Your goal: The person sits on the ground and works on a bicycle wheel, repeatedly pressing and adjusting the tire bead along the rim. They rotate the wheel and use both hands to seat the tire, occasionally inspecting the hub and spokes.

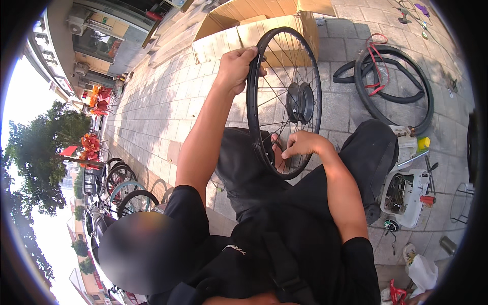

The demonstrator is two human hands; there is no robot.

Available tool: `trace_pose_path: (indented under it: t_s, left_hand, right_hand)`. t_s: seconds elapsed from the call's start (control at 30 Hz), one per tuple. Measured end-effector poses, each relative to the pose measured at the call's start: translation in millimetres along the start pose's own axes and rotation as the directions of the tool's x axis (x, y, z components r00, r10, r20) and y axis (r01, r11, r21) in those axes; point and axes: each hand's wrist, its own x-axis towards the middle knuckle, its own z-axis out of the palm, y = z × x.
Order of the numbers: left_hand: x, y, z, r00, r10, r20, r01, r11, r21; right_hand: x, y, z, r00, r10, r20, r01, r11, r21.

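A bare black bicycle wheel (251, 109) with thin spokes and a wide black hub (300, 103) stands upright and slightly tilted before me, between my knees. My left hand (236, 70) is closed around its rim at the upper left, the thumb on top and the fingertips showing inside the rim. Low on the wheel, my right hand (304, 144) is at the spokes near the bottom of the rim. Its thumb and forefinger are pinched together; whether a spoke or some small part is between them I cannot make out.
Beyond the wheel stands an open cardboard box (218, 48). To the right lie a loose tyre (429, 96), a black inner tube (345, 79) and a red strap (373, 48). A white toolbox (414, 198) sits by my right knee. Parked bicycles (122, 175) stand at the left.
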Motion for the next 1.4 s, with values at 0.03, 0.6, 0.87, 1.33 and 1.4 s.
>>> trace_pose_path:
  t_s: [0.03,0.6,0.87,1.33,1.4]
  left_hand:
    - [0,-11,7,1.000,-0.024,0.000,0.024,0.998,-0.057]
    - [-26,-115,37,0.978,-0.169,0.118,0.198,0.932,-0.303]
    - [-14,-129,21,0.983,-0.184,0.015,0.180,0.934,-0.308]
    - [18,-126,1,0.997,-0.069,-0.041,0.068,0.998,-0.014]
    - [28,-127,-8,0.997,-0.069,-0.015,0.069,0.998,-0.005]
  right_hand:
    - [5,11,2,0.997,0.068,0.035,-0.066,0.996,-0.053]
    - [-22,14,9,0.864,0.458,-0.207,-0.492,0.855,-0.163]
    - [-38,-23,-13,0.796,0.373,-0.476,-0.299,0.927,0.226]
    - [21,-24,-50,0.763,0.101,-0.638,0.492,0.548,0.676]
    - [35,-18,-56,0.757,0.060,-0.651,0.520,0.547,0.656]
